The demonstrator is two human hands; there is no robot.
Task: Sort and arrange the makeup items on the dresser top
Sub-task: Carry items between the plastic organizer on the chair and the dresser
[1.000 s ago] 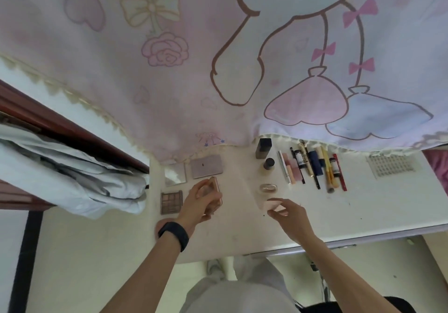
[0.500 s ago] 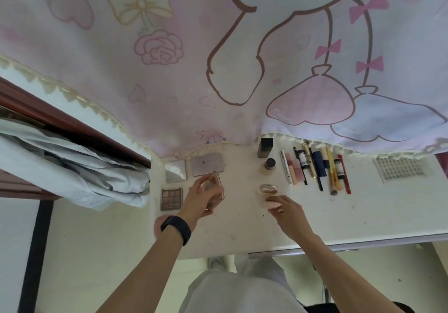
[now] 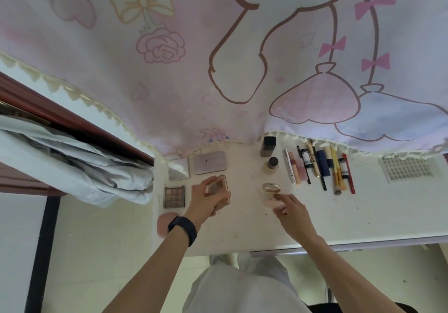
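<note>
My left hand (image 3: 206,202) grips a rose-gold compact (image 3: 218,190), with fingers (image 3: 224,195) curled round its side. The compact is tilted, over the left part of the bench (image 3: 388,215), just in front of the grey rectangular palette (image 3: 210,162). Can't tell if it touches the bench. There's a black wristband (image 3: 182,230) on that wrist.

My right hand (image 3: 294,215) is mid-bench. The index finger is stretched out onto a pale pink puff (image 3: 270,202) and the other fingers are loosely bent; no pinch visible. The puff lies flat, touching a small clear oval case (image 3: 271,188) behind it.

In the back left corner is a mirrored square compact (image 3: 178,168), beside the grey palette. An eyeshadow palette (image 3: 174,197) sits at the left edge. A round pink sponge (image 3: 163,224) sits at the front left corner, partly hidden by my wrist.

At the back edge are a dark square bottle (image 3: 268,146) and a small dark-capped jar (image 3: 272,163) in front of it. Right of them is a row of pencils and tubes (image 3: 322,167), laid side by side. A vent grille (image 3: 406,169) is near the back right. A cartoon-print curtain (image 3: 218,58) hangs over the back edge.
</note>
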